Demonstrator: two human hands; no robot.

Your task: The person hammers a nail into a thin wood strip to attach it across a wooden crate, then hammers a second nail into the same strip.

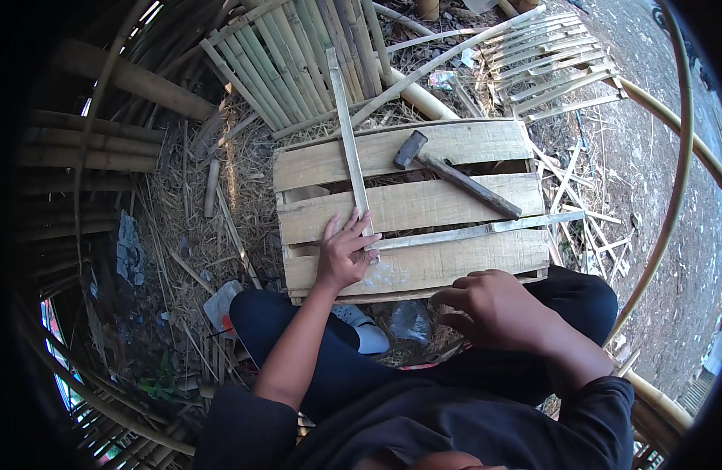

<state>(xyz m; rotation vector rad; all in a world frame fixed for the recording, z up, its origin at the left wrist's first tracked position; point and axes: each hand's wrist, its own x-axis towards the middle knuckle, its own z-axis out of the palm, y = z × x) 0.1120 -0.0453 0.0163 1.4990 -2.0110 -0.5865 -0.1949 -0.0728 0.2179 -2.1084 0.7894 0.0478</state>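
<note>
In the head view, the left hand (348, 249), fingers splayed, rests on the near end of a straight, pale bamboo strip (347, 137) laid across a slatted, rough-grained bench (455, 200). The right hand (498, 308) curls near its edge, grip unclear; rightward lie a second flat strip (517, 225) and a wooden-handled hammer (470, 185).

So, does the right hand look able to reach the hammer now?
Probably yes: the hammer lies uncovered on the planks, and only a thin strip separates it from the right hand.
</note>
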